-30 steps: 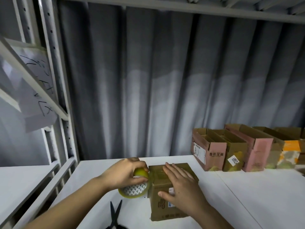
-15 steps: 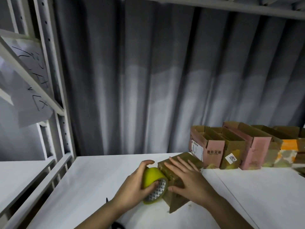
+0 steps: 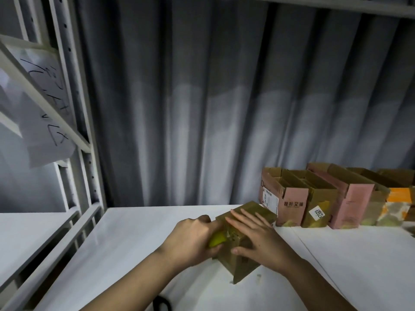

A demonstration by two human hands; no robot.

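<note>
Left hand (image 3: 190,241) grips tape roll (image 3: 216,239) against box (image 3: 240,248); right hand (image 3: 262,243) presses it.

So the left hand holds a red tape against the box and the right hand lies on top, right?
Not quite. The head view shows the tape is yellow, not red. The left hand does hold it against the box, and the right hand lies on top.

White shelf (image 3: 139,239), flat, with a seam (image 3: 314,254) running front to back, right of centre. Directly on it:
- small brown cardboard box (image 3: 238,268), near the centre
- row of open cartons (image 3: 294,205) along the rear right, side by side and touching
- black scissor handles (image 3: 162,304) at the front edge, partly out of view
</note>
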